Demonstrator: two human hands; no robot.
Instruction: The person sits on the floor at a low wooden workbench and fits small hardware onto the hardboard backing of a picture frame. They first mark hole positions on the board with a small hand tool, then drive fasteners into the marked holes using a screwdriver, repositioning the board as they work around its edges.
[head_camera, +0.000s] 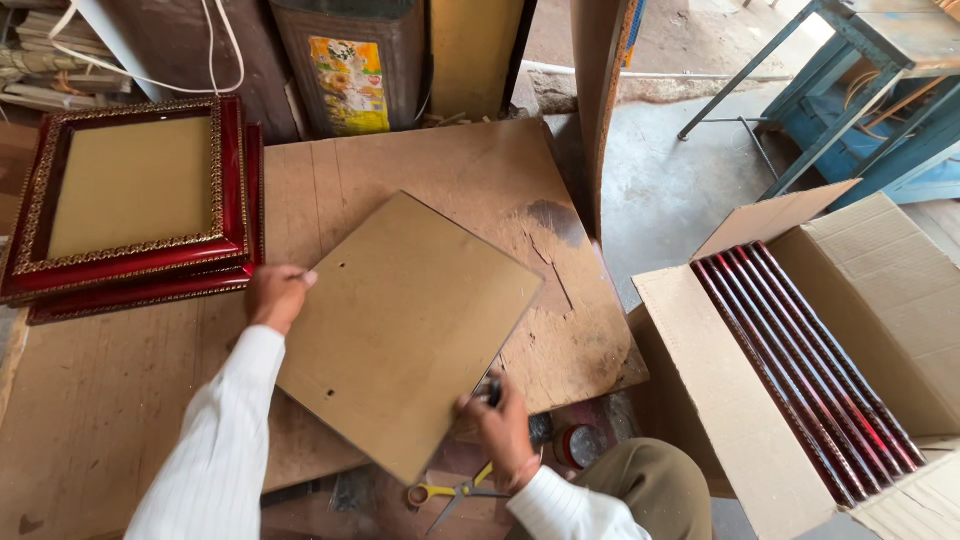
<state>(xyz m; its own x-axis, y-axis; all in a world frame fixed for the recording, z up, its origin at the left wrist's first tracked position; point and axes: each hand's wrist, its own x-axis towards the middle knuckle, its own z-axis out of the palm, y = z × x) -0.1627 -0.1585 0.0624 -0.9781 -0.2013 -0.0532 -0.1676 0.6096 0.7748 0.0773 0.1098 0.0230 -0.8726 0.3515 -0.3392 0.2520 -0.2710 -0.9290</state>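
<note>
Stacked frames left, carton right

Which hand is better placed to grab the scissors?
Right, probably. The right hand grips the board's near edge, just above the scissors. The left hand holds the board's far-left edge, beside the stacked frames.

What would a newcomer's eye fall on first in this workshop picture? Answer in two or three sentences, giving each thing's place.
First, the tan board in the middle, tilted on the worktable, with the left hand at its left edge and the right hand at its lower right edge. Next, the stack of red and gold frames at upper left. Then the open carton on the right, packed with more red frames standing on edge.
</note>
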